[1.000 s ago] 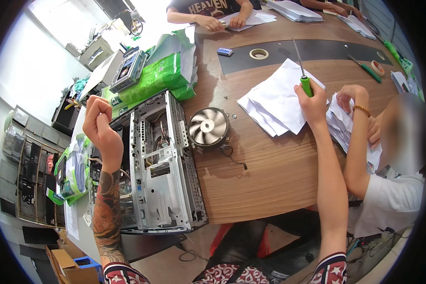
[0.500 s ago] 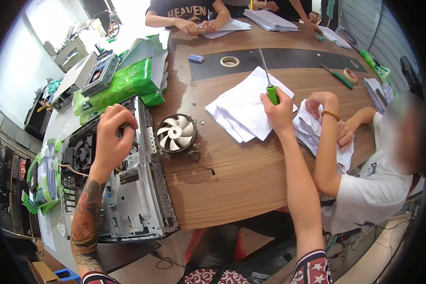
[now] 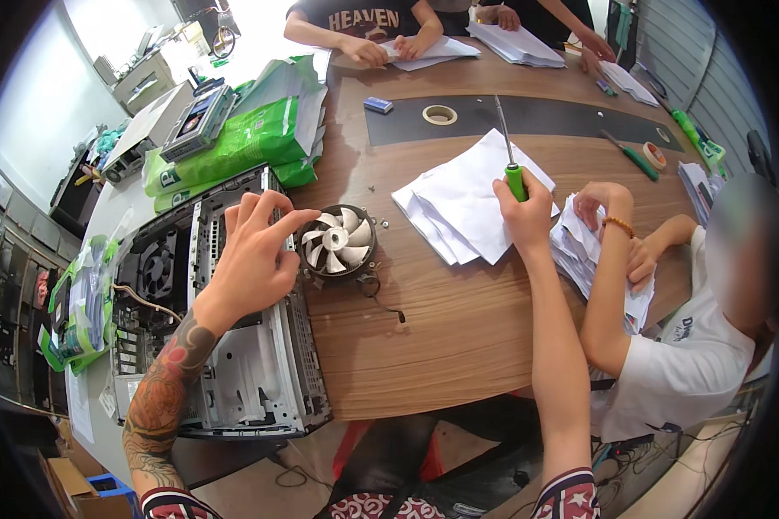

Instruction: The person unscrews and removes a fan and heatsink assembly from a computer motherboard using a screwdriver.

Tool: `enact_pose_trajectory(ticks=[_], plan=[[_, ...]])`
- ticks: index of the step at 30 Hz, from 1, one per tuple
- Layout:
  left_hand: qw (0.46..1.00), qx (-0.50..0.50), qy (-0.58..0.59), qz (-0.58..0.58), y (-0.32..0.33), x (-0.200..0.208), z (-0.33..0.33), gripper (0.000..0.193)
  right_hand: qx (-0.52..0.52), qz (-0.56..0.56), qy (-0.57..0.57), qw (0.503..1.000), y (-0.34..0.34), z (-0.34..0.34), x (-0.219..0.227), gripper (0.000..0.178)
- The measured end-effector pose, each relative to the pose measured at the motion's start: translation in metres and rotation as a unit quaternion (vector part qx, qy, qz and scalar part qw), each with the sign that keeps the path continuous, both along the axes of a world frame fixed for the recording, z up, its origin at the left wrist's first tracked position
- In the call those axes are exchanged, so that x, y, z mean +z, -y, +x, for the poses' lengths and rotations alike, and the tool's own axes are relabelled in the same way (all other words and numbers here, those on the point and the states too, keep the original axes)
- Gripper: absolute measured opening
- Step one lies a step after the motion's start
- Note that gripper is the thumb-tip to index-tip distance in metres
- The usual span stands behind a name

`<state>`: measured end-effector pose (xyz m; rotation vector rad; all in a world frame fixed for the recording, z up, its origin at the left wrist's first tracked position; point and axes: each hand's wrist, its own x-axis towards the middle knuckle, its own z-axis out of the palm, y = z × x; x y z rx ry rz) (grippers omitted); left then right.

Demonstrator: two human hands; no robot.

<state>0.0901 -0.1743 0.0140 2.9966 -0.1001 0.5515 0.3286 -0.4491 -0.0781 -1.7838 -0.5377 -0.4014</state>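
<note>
My left hand (image 3: 253, 255) is over the right side of an opened computer case (image 3: 247, 368), fingers apart and nothing visible in them. Its index finger reaches the left rim of a round cooling fan (image 3: 337, 241) with pale blades; whether it touches cannot be told. The fan lies on the wooden table beside the case, its short cable trailing toward me. In my right hand (image 3: 530, 216) is a screwdriver (image 3: 514, 180) with a green handle, its shaft pointing up and away, above a stack of white paper (image 3: 459, 208). Small screws (image 3: 384, 224) lie near the fan.
A person at my right leans over crumpled papers (image 3: 580, 246); others handle papers across the table. Green plastic bags (image 3: 251, 138) with a metal drive (image 3: 199, 121) stand behind the case. Tape rolls (image 3: 440, 114) and another green-handled screwdriver (image 3: 636, 158) lie farther off.
My left hand has moved right from above the case to the fan's edge, its fingers spreading. My right hand keeps the screwdriver raised. The whole view has shifted slightly.
</note>
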Motion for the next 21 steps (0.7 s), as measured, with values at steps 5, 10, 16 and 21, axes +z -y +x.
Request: enact_pose_trajectory(ticks=[5, 10, 16, 21], plan=[[1.0, -0.004, -0.014, 0.01, 0.001, 0.0, 0.001, 0.06, -0.001, 0.007, -0.006, 1.0, 0.003, 0.003, -0.001, 0.021], [0.999, 0.009, -0.034, 0.016, 0.005, 0.005, 0.0, 0.072, -0.004, 0.0, 0.01, 1.0, -0.003, 0.002, -0.005, 0.02], [0.999, -0.005, -0.032, 0.038, 0.007, 0.006, 0.004, 0.072, -0.005, -0.008, 0.003, 1.0, 0.002, 0.004, -0.005, 0.02], [0.999, -0.006, -0.026, 0.046, 0.005, 0.006, 0.003, 0.058, 0.003, -0.001, 0.007, 1.0, -0.001, 0.003, -0.005, 0.02]])
